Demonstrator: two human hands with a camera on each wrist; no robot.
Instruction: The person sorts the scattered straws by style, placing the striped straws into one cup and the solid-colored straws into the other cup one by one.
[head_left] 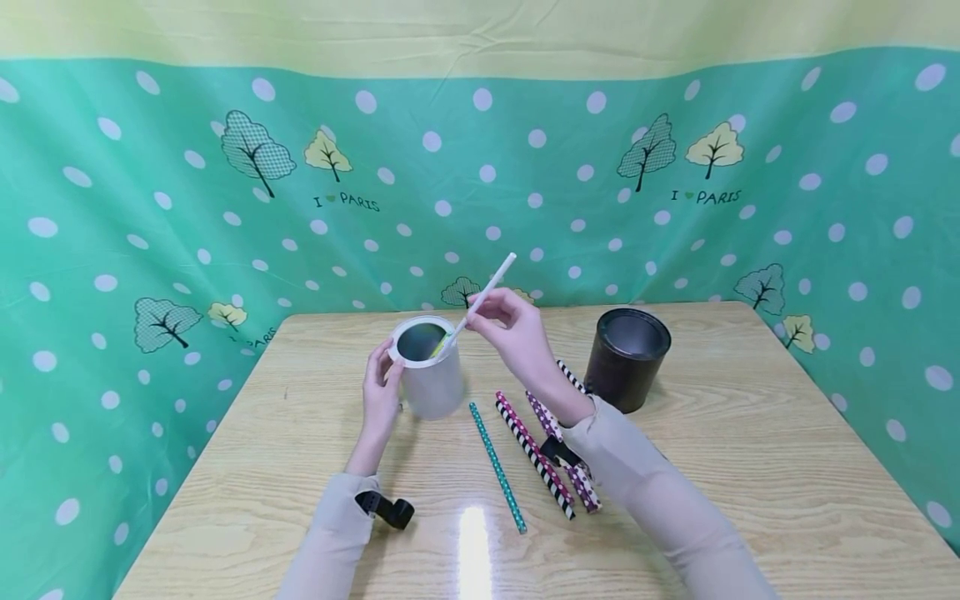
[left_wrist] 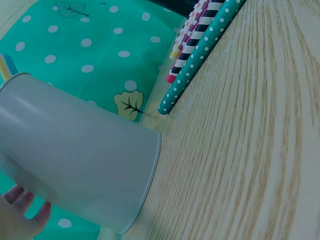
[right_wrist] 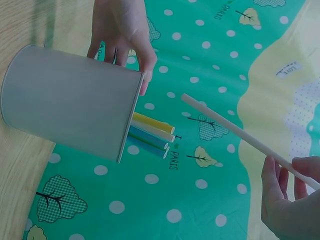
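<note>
My left hand [head_left: 381, 400] holds a whitish-grey can [head_left: 433, 390] at its left side, thumb near the rim. The can stands upright on the table, its mouth facing up. In the right wrist view, yellow, white, blue and green straws [right_wrist: 157, 124] stick out of its mouth. My right hand [head_left: 517, 329] pinches a white straw [head_left: 495, 282] between thumb and fingers. That straw slants, its lower end overlapping the can's right rim in the head view but apart from the can in the right wrist view.
A teal dotted straw [head_left: 497, 467] lies right of the can. Beside it lie pink dotted, black-and-white striped and purple patterned straws [head_left: 517, 412], partly under my right forearm. A black can [head_left: 628, 367] stands at the right. A green dotted cloth [head_left: 487, 208] hangs behind the wooden table.
</note>
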